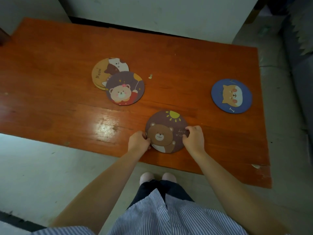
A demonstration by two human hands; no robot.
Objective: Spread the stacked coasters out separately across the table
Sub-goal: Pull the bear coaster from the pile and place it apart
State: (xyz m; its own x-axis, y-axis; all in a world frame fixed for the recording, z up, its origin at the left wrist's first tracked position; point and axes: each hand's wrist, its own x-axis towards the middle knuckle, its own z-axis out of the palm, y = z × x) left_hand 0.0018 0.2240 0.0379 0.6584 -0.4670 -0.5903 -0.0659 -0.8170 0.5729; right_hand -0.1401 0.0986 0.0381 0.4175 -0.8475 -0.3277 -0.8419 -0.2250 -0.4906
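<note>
The brown bear coaster (166, 131) lies flat near the front edge of the tabletop (50, 102), and I have it at both sides: my left hand (138, 141) pinches its left rim, my right hand (194, 138) its right rim, fingertips curled over the printed face, so each grip is narrow and closed on the disc. A pale sliver shows at its lower edge; I cannot tell whether that is another coaster beneath or part of the print. It looks thin, stiff and light, the sort of disc that sits too flat to lift from above, so I judge the rim is the place to take it, sliding or tipping one edge up. The glossy wood should let it slip easily. Farther out, the pink-flower bear coaster (125, 89) overlaps the orange cat coaster (106, 70), which seems to have one more edge under it; these touch and are not yet separated. The blue dog coaster (231, 95) lies alone, well apart to the right. A small crumb (150, 76) sits near the overlapped pair.
</note>
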